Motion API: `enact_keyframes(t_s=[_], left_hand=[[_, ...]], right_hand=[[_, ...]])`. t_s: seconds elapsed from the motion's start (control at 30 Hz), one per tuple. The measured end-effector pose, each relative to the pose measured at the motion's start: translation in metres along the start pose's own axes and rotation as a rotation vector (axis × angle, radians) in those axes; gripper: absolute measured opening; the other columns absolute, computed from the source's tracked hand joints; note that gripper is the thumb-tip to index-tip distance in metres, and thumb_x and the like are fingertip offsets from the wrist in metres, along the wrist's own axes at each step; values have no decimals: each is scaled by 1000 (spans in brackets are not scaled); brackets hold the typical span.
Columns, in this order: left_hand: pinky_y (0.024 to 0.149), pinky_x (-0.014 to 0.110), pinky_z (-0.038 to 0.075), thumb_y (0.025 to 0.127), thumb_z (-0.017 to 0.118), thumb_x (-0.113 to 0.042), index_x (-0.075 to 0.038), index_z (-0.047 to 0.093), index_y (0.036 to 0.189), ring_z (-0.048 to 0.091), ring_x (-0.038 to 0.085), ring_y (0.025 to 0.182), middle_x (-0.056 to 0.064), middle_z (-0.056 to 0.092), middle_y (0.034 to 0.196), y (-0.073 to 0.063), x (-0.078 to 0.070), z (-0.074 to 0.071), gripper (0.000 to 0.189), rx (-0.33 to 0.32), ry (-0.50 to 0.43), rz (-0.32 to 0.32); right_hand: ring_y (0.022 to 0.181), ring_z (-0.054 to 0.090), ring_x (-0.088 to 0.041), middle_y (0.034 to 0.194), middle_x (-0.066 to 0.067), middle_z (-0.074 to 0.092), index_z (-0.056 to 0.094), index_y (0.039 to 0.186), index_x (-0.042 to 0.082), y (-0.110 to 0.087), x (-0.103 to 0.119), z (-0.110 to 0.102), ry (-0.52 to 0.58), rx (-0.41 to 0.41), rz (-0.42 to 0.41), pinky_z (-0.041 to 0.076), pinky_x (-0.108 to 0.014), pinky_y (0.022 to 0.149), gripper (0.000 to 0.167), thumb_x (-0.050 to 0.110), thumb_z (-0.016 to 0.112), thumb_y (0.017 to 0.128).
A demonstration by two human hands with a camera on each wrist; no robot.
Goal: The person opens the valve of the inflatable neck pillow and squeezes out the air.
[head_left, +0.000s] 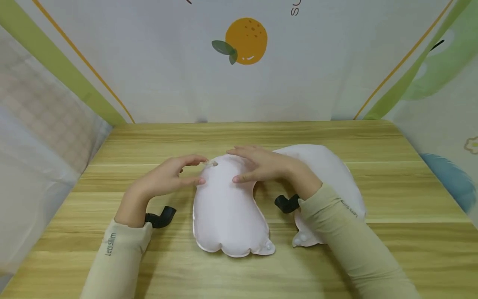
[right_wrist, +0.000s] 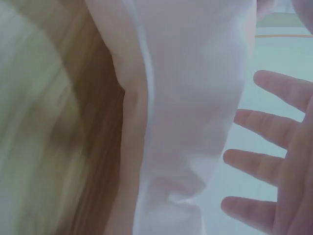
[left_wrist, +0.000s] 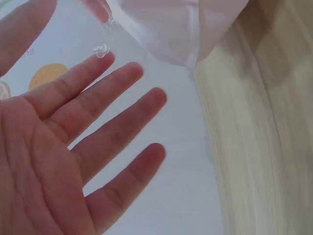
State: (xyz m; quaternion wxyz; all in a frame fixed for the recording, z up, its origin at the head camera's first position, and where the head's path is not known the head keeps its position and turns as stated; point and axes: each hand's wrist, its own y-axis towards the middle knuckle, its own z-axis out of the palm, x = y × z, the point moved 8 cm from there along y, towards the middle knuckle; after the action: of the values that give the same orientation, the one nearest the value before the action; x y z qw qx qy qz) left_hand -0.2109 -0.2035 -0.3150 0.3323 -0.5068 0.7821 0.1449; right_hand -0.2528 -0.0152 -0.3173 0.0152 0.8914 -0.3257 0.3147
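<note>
A pale pink inflatable U-shaped neck pillow (head_left: 235, 211) lies puffed up on the table, its curve running behind the right forearm. Each end carries small snap buttons (head_left: 268, 246). A small clear valve (left_wrist: 101, 50) sticks out at the top left of the near arm of the pillow. My left hand (head_left: 166, 176) is beside that valve, fingers extended and spread, with a fingertip at or very near it. My right hand (head_left: 267, 164) lies over the pillow's upper bend, thumb toward the front; in the right wrist view its fingers (right_wrist: 257, 164) are straight alongside the pink fabric.
The wood-grain table (head_left: 168, 270) stretches around the pillow. Behind it hangs a white cloth (head_left: 168, 62) printed with an orange. Black wrist mounts (head_left: 164, 217) jut from both cuffs near the pillow.
</note>
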Motion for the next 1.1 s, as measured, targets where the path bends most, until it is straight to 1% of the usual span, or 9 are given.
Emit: enact_keyframes(t_s=[0.17,0.27,0.33,0.43,0.53,0.6,0.73,0.93,1.1], left_hand=[[111,62,38,92,70,-40,-9,49,146,42,36,142,10,50,150,-10,-2,0,65,-45,49,-21],[112,59,38,92,70,-40,-8,52,143,45,36,140,11,54,147,-14,-3,1,63,-60,90,-24],[112,58,39,92,70,-39,-9,54,142,46,34,140,11,56,145,-15,-2,3,60,-62,89,-21],[112,57,39,92,69,-39,-12,55,142,46,34,140,11,55,146,-15,-2,8,59,-54,68,-5],[113,57,38,92,69,-42,-14,51,146,44,33,142,9,51,150,-13,-1,12,63,-44,39,-1],[115,57,36,92,69,-43,-16,48,148,41,32,144,8,48,153,-11,-1,14,65,-42,34,1],[118,56,31,93,67,-46,-19,43,151,35,31,147,7,41,157,-9,-4,17,69,-39,61,6],[118,58,30,89,69,-51,-12,34,155,31,36,148,12,32,162,-7,-7,23,85,-9,94,-15],[118,58,29,88,70,-51,-9,30,156,30,36,149,12,29,162,-8,-7,26,89,12,105,-15]], right_hand=[[155,13,-32,166,-13,20,29,158,18,4,1,-2,-23,7,-7,14,-55,125,83,48,67,91],[155,13,-33,166,-14,20,29,158,18,8,1,0,-57,14,-7,14,-56,124,83,51,67,91],[155,12,-36,166,-14,20,28,158,19,9,0,2,-83,18,-4,13,-58,124,84,52,66,91],[154,10,-38,166,-12,18,27,159,21,11,-1,4,-101,22,9,12,-64,122,85,55,64,90],[154,7,-40,168,-9,15,24,159,24,12,-2,6,-105,26,15,11,-70,118,86,57,63,90],[154,6,-40,168,-9,13,24,159,25,13,-2,8,-101,28,11,10,-72,117,86,58,63,90],[154,6,-41,168,-9,13,23,159,27,14,-3,11,-96,27,0,9,-73,116,86,60,62,89],[154,6,-40,168,-8,13,24,159,31,16,-6,15,-106,29,3,8,-74,116,86,62,62,88],[155,3,-39,168,-7,11,22,159,33,17,-7,20,-121,51,6,6,-73,116,86,63,61,88]])
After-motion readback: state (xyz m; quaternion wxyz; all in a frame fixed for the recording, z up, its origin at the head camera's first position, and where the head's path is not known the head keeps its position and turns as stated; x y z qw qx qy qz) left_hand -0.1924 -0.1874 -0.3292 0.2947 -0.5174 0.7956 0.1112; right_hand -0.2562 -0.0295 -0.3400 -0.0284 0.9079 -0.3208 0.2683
